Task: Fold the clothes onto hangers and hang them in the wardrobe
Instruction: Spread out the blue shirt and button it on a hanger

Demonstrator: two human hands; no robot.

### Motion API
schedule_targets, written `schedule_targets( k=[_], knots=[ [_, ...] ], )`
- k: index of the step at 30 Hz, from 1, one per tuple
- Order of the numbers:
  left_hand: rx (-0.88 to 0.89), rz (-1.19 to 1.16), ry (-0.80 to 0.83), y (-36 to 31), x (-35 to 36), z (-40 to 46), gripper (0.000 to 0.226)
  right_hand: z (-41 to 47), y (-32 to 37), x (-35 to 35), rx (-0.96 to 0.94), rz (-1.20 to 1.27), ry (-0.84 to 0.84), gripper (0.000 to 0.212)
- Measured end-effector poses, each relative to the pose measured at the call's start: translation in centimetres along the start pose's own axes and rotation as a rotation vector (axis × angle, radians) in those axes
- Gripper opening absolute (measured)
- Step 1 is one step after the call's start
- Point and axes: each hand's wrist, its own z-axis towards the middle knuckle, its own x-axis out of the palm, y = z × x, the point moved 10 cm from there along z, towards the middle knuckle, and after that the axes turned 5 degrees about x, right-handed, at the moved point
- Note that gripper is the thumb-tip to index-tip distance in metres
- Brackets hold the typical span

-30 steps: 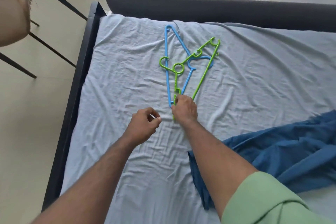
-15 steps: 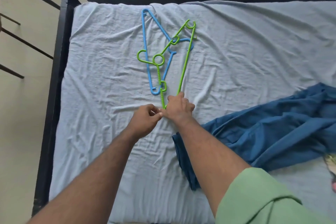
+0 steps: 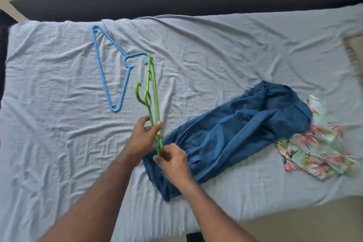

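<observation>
We've only got both hands, left hand (image 3: 144, 138) and right hand (image 3: 172, 160), pinching the green hanger (image 3: 151, 92) mid-frame; blue garment (image 3: 235, 133) at right unfolded, nothing hung yet.

Soft, even daylight; faint shadows in the wrinkled pale-blue bedsheet (image 3: 59, 143); slight motion blur at right, wide-angle bending at edges.

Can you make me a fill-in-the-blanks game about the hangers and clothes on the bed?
1. Both hands, the left hand and the right hand, hold the ____ hanger.
2. The hanger lying flat on the bed sheet is ____.
3. The dark blue garment partly covers a ____ patterned cloth.

Missing words: green; blue; floral
</observation>
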Motion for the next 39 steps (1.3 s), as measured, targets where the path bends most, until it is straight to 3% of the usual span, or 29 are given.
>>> schedule_targets(
  k=[2,5,10,13,19,26,29,33,36,39],
  knots=[
    [0.055,0.05,-0.027,-1.1,2.0,-0.2,0.025,-1.4,-2.0,-1.3,0.008,0.002,-0.016,0.013],
    [0.088,0.066,-0.025,-2.1,4.9,-1.1,0.01,-3.0,-3.9,-3.9,-0.014,0.055,-0.06,0.015],
    [0.168,0.165,0.0,-4.5,9.2,-2.6,0.014,-3.9,-5.9,-10.4,0.017,0.226,-0.14,0.021],
    [0.184,0.197,0.075,-6.0,12.3,-3.0,0.008,-3.7,-8.1,-16.2,0.074,0.308,-0.296,0.016],
    [0.144,0.13,0.129,-7.1,19.0,-3.1,0.013,-2.9,-15.4,-27.7,0.273,0.369,-0.542,0.033],
    [0.184,0.1,0.011,-5.0,21.9,-2.3,0.017,-0.1,-20.0,-41.0,0.33,0.143,-0.774,0.056],
    [0.164,-0.01,-0.044,-4.2,22.8,-2.1,0.018,1.4,-22.1,-45.2,0.403,0.272,-0.873,0.066],
    [0.111,-0.143,-0.062,-2.3,25.1,-2.0,0.016,4.6,-25.0,-46.4,0.506,0.743,-0.799,0.073],
    [0.042,-0.204,-0.106,-0.3,26.7,-2.5,0.02,6.5,-26.4,-45.9,0.578,0.844,-0.732,0.08],
    [0.018,-0.087,-0.156,1.5,26.9,-2.6,0.029,7.0,-27.4,-45.2,0.669,0.85,-0.703,0.08]
  ],
)
